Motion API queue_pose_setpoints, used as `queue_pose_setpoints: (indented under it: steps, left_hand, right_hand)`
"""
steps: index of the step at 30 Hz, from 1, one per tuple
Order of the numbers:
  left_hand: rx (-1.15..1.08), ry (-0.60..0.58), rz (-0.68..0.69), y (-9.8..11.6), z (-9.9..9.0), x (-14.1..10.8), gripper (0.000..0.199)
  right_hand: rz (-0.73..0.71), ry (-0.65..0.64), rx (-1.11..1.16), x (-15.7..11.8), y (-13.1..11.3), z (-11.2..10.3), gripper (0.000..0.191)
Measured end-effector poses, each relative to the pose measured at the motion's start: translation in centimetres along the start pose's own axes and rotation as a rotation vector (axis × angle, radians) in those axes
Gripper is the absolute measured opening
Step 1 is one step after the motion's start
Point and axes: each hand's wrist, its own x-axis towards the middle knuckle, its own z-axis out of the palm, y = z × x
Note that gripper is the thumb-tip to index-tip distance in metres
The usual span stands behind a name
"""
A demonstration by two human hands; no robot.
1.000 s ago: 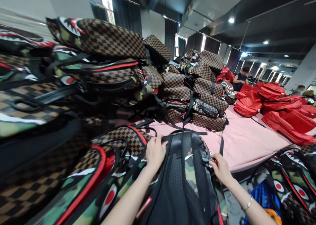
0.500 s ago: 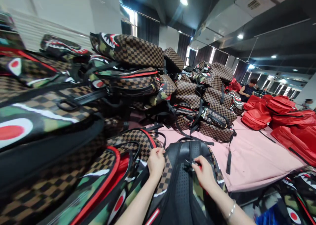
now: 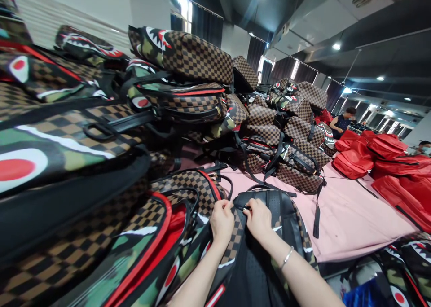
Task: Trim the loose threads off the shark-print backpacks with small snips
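Head view, and what a wall of bags: a great bank of checkered backpacks (image 3: 198, 58) fills the left and centre of the frame, heaped layer on layer, shark teeth and round red eyes peering out of it. Right of centre, a pink table cover (image 3: 350, 212) spreads out, and on its far side a heap of red bags (image 3: 393, 159) crowds the right edge of the frame. Down at lower left, an open backpack (image 3: 134, 248) shows off its bright red lining. Just beside it, bottom centre, here is the one getting the attention: the black-panelled backpack (image 3: 256, 262), its padded black side facing up, its top end at the edge of the pink cover. Small in the upper right, a co-worker (image 3: 340, 123) in a dark sleeveless top stands behind the red heap.

Now to the hands, close together over the backpack's upper left edge! The left hand (image 3: 222, 219) is curled, thumb and fingertips drawn together (what they grip, if anything, I cannot tell). The right hand (image 3: 259, 217), just beside it, pinches a small dark piece (image 3: 239, 207) with a glint of metal between thumb and forefinger, the other fingers folded in. On that wrist, a thin silvery bracelet (image 3: 287, 256) catches the light.
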Motion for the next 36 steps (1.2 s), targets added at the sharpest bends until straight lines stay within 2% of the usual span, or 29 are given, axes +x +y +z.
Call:
queue_pose_setpoints:
  steps: [6, 10, 13, 15, 18, 21, 23, 25, 27, 28, 31, 32, 36]
  left_hand:
    - [-0.114, -0.06, -0.008, -0.1, -1.2, -1.0, 0.015]
    - [-0.189, -0.17, -0.003, 0.5, -3.6, -1.9, 0.025]
    - [-0.163, -0.255, 0.002, -0.3, -5.6, -3.4, 0.032]
    - [-0.072, -0.228, -0.028, -1.4, -6.3, -5.4, 0.026]
    - [-0.008, -0.161, -0.073, -2.4, -5.9, -9.8, 0.027]
    - [-0.099, -0.276, -0.084, -0.9, -5.0, -14.3, 0.027]
    - [-0.165, -0.367, -0.072, 1.0, -5.0, -15.8, 0.025]
    - [-0.179, -0.497, -0.024, 2.6, -5.7, -15.6, 0.024]
    - [-0.137, -0.546, 0.06, 3.4, -6.7, -13.7, 0.028]
    - [-0.104, -0.506, 0.107, 3.5, -7.1, -12.4, 0.029]
    - [-0.058, -0.177, 0.2, 3.7, -7.6, -8.1, 0.025]
    - [-0.06, -0.13, 0.203, 4.0, -7.5, -6.9, 0.027]
    - [-0.133, -0.171, 0.24, 6.0, -6.6, -4.4, 0.035]
  right_hand:
    - [0.011, 0.042, 0.136, -0.4, 0.8, -0.2, 0.008]
    - [0.099, 0.066, 0.306, -1.2, 2.5, -1.0, 0.008]
    - [0.184, 0.066, 0.484, -1.9, 4.4, -1.7, 0.012]
    - [0.217, 0.071, 0.596, -2.4, 5.4, -2.0, 0.016]
    - [0.25, 0.026, 0.752, -3.3, 5.7, -1.9, 0.025]
    - [0.319, -0.128, 0.938, -4.0, 4.6, -1.9, 0.034]
    - [0.38, -0.218, 1.085, -4.4, 3.6, -2.5, 0.038]
    - [0.397, -0.222, 1.2, -5.0, 2.6, -3.7, 0.04]
    - [0.354, -0.197, 1.245, -5.8, 1.9, -5.2, 0.039]
    - [0.322, -0.201, 1.251, -6.2, 1.7, -6.0, 0.038]
    - [0.274, -0.239, 1.255, -7.8, 0.8, -8.0, 0.035]
    - [0.268, -0.24, 1.253, -8.3, 0.5, -8.5, 0.035]
    - [0.211, -0.223, 1.276, -9.8, -0.8, -10.2, 0.035]
